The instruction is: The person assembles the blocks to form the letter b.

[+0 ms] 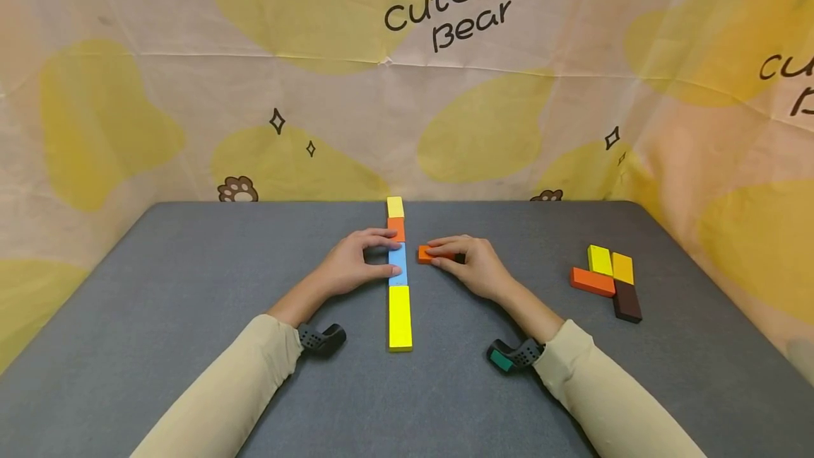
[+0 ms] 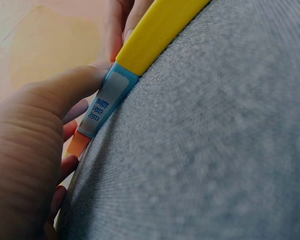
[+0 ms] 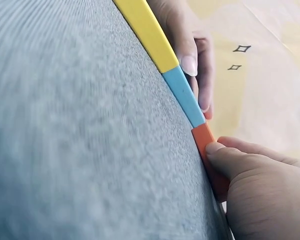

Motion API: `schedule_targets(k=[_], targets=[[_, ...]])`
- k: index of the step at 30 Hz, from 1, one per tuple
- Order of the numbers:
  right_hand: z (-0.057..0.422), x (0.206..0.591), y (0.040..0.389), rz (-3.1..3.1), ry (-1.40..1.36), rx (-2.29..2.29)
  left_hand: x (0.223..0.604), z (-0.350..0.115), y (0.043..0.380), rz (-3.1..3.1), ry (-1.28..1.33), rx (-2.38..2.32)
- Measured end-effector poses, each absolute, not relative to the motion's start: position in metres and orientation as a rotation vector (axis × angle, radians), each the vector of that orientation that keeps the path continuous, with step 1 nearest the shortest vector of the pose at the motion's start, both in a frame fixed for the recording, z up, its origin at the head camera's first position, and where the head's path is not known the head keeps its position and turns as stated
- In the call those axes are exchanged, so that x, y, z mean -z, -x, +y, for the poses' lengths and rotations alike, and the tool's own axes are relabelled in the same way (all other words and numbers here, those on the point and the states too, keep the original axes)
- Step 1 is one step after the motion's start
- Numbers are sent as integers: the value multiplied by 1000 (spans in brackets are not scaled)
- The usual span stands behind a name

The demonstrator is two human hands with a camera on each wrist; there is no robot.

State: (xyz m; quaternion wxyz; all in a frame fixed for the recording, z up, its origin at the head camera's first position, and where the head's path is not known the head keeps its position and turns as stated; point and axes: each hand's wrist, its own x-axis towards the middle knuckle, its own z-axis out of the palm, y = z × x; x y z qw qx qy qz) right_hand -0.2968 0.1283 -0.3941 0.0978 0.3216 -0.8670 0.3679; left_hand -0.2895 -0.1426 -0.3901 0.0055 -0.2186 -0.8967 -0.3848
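**Left hand and right hand beside a light blue rectangular block: a small push could spoil the alignment**

The left hand is not clenched; its thumb and fingertips rest along the left side of the light blue block, without seeming to grasp it. The right hand pinches a smooth orange rectangular block, which lies to the right of the light blue block, near it but with a gap.

Beyond the light blue block, a shorter orange block and then a small pale yellow block lie end to end with it. On its near side, a long bright yellow block touches it.

In my judgement, the main danger is a sideways push. If the pinched block strikes the light blue block away from its middle, this one may turn and separate from its neighbours. The left hand may give support, but too much pressure from it could cause the same fault.

A second risk is lengthwise: the pale yellow block, farthest beyond the light blue block, seems to reach the far edge of the grey table. A careless push along the blocks could therefore move it over this edge.
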Motion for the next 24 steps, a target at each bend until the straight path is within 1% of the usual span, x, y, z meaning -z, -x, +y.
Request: schedule_targets(k=[8,24], targets=[[120,392,296,-2572,-983,-1098,388,-144,288,-2791,716,1211],[116,391,293,-2612,-967,-1040,389,-143,289,-2814,685,1192]])
